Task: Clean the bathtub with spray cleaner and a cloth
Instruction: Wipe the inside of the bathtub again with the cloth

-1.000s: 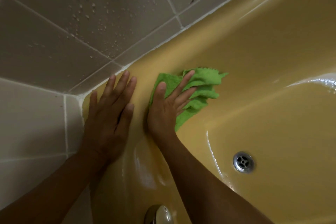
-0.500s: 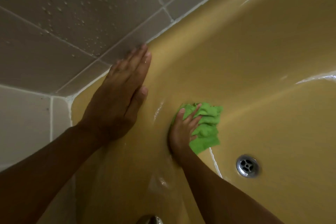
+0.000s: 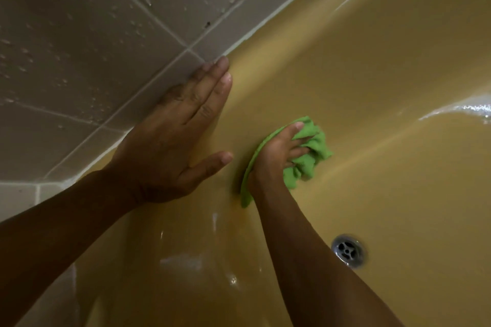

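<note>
bathtub [image 3: 372, 74], yellow and glossy, shows wet streaks on its wall nearest the camera, with a chrome drain [image 3: 348, 250] at lower right. both forearms reach forward over it. right hand [image 3: 276, 156] grips a bunched green cloth [image 3: 316, 141], fingers curled into it, pressing it against the sloping wall. left hand [image 3: 170, 146] lies flat, fingers straight, thumb spread, on the rim touching wet grey tiles [image 3: 106, 34].

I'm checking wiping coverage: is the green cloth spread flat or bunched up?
Bunched up: the cloth lies crumpled in folds under the right hand, whose fingers curl into it.
</note>
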`<state>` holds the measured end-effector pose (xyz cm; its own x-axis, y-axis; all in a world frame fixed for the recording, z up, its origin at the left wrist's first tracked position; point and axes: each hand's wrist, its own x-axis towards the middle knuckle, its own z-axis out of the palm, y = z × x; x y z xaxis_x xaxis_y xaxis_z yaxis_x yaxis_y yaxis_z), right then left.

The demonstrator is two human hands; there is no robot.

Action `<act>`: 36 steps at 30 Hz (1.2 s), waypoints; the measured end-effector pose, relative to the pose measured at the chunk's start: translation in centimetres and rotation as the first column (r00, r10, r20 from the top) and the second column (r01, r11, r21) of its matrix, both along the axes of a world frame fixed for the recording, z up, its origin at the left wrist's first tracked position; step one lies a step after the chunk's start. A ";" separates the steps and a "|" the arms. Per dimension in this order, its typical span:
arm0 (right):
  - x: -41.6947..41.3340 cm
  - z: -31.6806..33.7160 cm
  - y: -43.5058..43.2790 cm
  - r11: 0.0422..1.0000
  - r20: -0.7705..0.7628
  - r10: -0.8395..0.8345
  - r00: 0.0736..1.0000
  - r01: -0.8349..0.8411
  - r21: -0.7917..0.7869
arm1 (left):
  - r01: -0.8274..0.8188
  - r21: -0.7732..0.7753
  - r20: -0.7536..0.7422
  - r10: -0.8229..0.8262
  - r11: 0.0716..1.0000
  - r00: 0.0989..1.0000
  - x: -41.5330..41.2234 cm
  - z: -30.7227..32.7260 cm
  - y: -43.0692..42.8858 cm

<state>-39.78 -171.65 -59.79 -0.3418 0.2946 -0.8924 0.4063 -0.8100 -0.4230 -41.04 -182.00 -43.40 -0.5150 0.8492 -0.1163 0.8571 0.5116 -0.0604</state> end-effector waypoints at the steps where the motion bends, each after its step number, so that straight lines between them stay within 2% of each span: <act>1: -0.2 1.0 0.1 0.997 -0.035 0.002 0.999 0.000 0.073 | 0.012 0.000 0.001 -0.012 1.000 1.000 -0.1 0.0 0.2; 4: 0.2 3.8 -1.1 0.943 -0.184 0.073 0.980 -0.008 0.332 | 0.043 0.005 0.021 -0.043 0.999 0.999 -0.7 0.0 1.0; 6: 1.2 4.6 -2.4 0.875 -0.259 0.138 0.956 0.005 0.484 | 0.073 0.012 0.027 -0.074 0.997 0.997 -1.1 0.0 1.4; 8: 2.7 3.8 -3.9 0.826 -0.283 0.237 0.929 -0.040 0.562 | 0.097 0.018 0.038 -0.097 0.995 0.995 -1.4 -0.1 1.9; 12: 5.7 -0.5 -6.5 0.792 -0.319 0.435 0.842 -0.189 0.581 | 0.118 0.018 0.032 -0.118 0.993 0.992 -1.9 -0.2 2.6; 14: 6.3 -2.4 -7.0 0.772 -0.284 0.466 0.838 -0.228 0.594 | 0.130 0.015 0.032 -0.130 0.991 0.991 -2.0 -0.2 2.9; 18: 6.5 -5.4 -6.5 0.811 -0.144 0.468 0.872 -0.359 0.463 | 0.146 0.007 0.028 -0.146 0.989 0.989 -2.4 -0.2 3.5; 22: 7.0 -9.1 -4.6 0.782 0.029 0.526 0.850 -0.497 0.376 | 0.166 -0.012 0.006 -0.166 0.986 0.986 -2.6 -0.3 3.8; 26: 4.8 -9.9 -0.9 0.854 0.121 0.389 0.913 -0.407 0.324 | 0.184 -0.024 -0.005 -0.184 0.983 0.983 -2.8 -0.2 4.1; 31: 1.4 -8.2 5.8 0.927 0.029 0.179 0.983 -0.179 0.330 | 0.183 -0.038 -0.002 -0.184 0.982 0.983 -2.8 -0.1 4.5; 36: -0.1 -3.3 10.0 0.862 -0.129 0.103 0.986 -0.024 0.506 | 0.173 -0.041 -0.011 -0.174 0.984 0.985 -2.7 0.0 4.7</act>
<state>-39.85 -161.60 -63.04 -0.4902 0.6611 -0.5680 0.3507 -0.4470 -0.8229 -43.74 -177.33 -43.44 -0.3621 0.9208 -0.1452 0.9316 0.3520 -0.0909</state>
